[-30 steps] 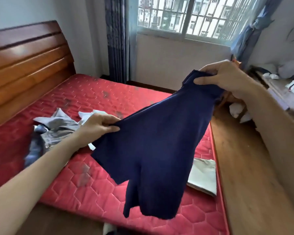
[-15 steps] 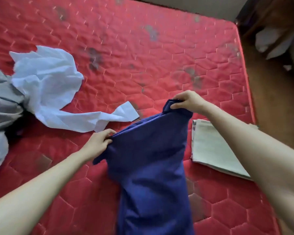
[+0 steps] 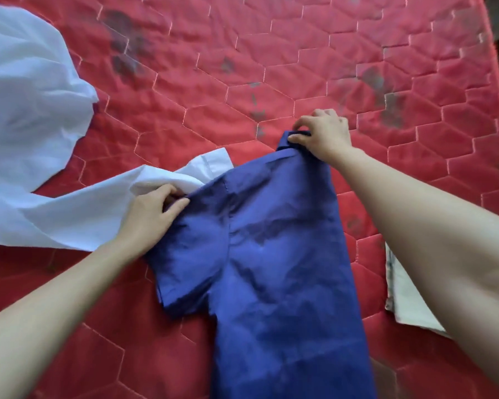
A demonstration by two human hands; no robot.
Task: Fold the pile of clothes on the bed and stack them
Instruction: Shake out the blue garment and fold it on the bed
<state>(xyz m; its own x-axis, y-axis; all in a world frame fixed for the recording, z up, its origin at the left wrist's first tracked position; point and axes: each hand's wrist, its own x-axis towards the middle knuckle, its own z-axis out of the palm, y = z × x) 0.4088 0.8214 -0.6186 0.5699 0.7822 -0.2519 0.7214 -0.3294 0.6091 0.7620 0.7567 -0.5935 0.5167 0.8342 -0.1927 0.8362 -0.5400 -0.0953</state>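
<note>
While blue shirt (image 3: 271,269) lies flat | left hand (image 3: 150,217) pinches shoulder | right hand (image 3: 323,133) pinches collar

Navy-blue short-sleeved cotton shirt (image 3: 277,269): lying lengthwise on the bed, folded narrow, one sleeve spread left.
Crumpled white thin-fabric garment (image 3: 32,116): unfolded, left, one end touching the shirt.

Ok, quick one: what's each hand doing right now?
Left hand: pinching the blue shirt at its shoulder.
Right hand: pinching the blue shirt's collar end.
</note>
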